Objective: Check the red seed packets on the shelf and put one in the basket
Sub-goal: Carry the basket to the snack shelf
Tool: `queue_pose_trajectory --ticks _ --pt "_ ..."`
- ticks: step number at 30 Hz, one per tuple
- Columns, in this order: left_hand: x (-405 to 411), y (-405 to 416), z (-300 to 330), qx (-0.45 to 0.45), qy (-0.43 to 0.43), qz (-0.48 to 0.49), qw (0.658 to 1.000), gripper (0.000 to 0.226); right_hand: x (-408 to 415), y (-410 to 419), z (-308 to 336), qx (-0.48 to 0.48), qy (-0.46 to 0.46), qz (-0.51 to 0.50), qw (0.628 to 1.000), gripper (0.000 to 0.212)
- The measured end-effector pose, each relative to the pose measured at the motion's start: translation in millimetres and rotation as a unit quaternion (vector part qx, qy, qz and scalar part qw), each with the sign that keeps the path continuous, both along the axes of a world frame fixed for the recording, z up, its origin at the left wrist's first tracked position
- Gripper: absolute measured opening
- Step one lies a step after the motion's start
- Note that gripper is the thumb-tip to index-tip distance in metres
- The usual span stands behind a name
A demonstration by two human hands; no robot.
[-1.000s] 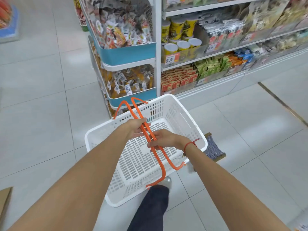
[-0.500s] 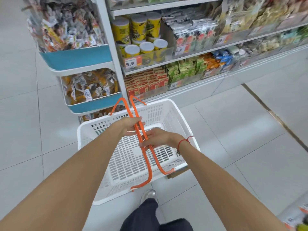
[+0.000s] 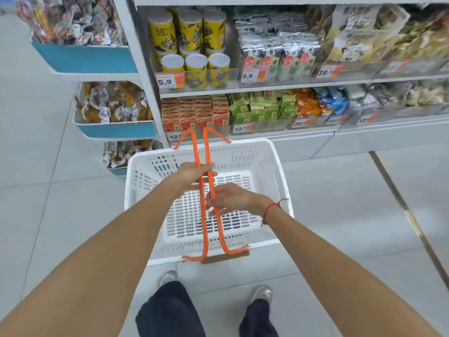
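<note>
- The basket (image 3: 272, 181), white with nothing in it, hangs above the floor (image 3: 340, 203) in front of the shelf (image 3: 267, 90).
- The left hand (image 3: 194, 172) curls round both orange handles (image 3: 201, 215), held together over the basket's middle.
- The right hand (image 3: 230, 198) holds the handles just nearer the body, fingers loosely wrapped.
- The red packets (image 3: 194, 113) stand in rows at the left end of the low shelf, just beyond the basket's far rim, beside green packets (image 3: 262, 108).
</note>
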State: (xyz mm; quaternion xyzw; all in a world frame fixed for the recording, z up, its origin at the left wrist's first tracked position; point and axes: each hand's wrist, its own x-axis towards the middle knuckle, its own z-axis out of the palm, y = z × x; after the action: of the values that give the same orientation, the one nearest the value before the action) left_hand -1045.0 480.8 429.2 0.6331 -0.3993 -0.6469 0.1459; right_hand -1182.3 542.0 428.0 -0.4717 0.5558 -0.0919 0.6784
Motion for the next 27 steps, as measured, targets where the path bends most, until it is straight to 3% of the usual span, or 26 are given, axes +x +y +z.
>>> queue_pose_trajectory --ticks 8,14,17,22,27 --pt "-49.8 3.6 6.0 -0.005 0.010 0.034 0.999 0.029 -63.1 -5.2 4.8 0.011 -0.063 0.024 0.998 0.015" --pt "-66.6 -21.7 -0.2 0.000 0.012 0.025 1.000 0.027 -77.9 -50.0 5.9 0.068 -0.039 0.038 0.996 0.021" --pt "-65.2 -47.3 -4.4 0.010 0.022 0.012 1.000 0.031 -78.3 -81.2 5.0 0.097 -0.018 0.049 0.994 0.011" --pt "-51.0 -97.2 -8.1 0.091 0.055 -0.053 0.993 0.035 -70.6 -138.0 -3.7 0.189 0.001 0.096 0.977 0.008" --pt "-6.7 -140.9 -25.6 0.161 0.025 -0.070 0.984 0.044 -78.2 -173.7 -22.4 0.220 0.062 0.047 0.972 0.001"
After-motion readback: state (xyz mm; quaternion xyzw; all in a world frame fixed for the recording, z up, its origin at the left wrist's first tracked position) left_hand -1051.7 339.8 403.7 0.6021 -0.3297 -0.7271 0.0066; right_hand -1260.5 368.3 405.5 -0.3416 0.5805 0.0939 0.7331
